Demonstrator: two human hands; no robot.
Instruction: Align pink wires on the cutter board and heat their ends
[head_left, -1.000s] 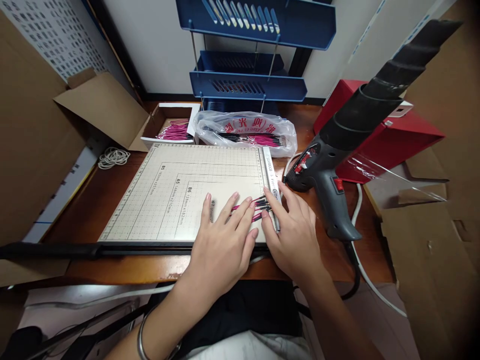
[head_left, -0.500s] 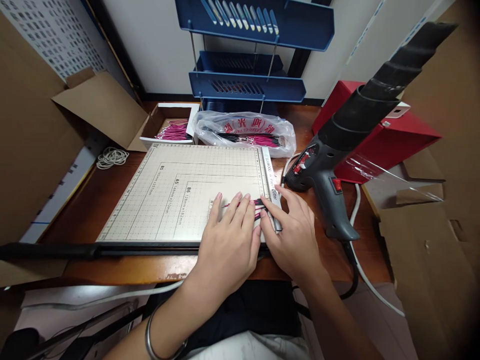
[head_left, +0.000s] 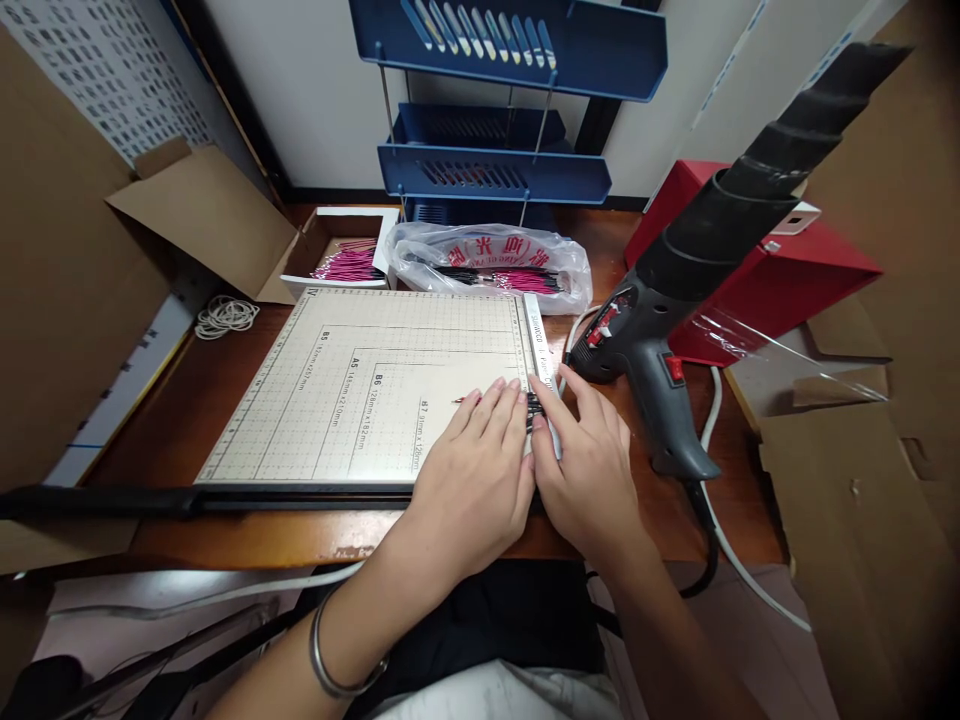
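A cream paper cutter (head_left: pixel 300 410) with printed size lines lies on the table, its black handle (head_left: pixel 97 502) down along the near edge. My left hand (head_left: pixel 476 470) rests flat on its right part, fingers stretched out over a few thin wires (head_left: pixel 533 408). Their black ends show between my hands, and one tip sticks out past the left fingertips; the rest is covered. My right hand (head_left: pixel 589 465) is at the cutter's right guide edge (head_left: pixel 541 345), fingers apart, its index finger and thumb beside the wires' black ends.
Behind the cutter are a box of pink wires (head_left: pixel 349 262) and a clear plastic bag (head_left: pixel 487 265) with more wires. A black heat gun (head_left: pixel 667 290) stands at the right before a red box (head_left: pixel 795 285). A blue rack (head_left: pixel 495 175) rises at the back; a white cord coil (head_left: pixel 226 315) lies left.
My left hand has slid right, and the wires have moved with it toward the guide edge, uncovering the B7 marking. My right hand has stayed almost in place.
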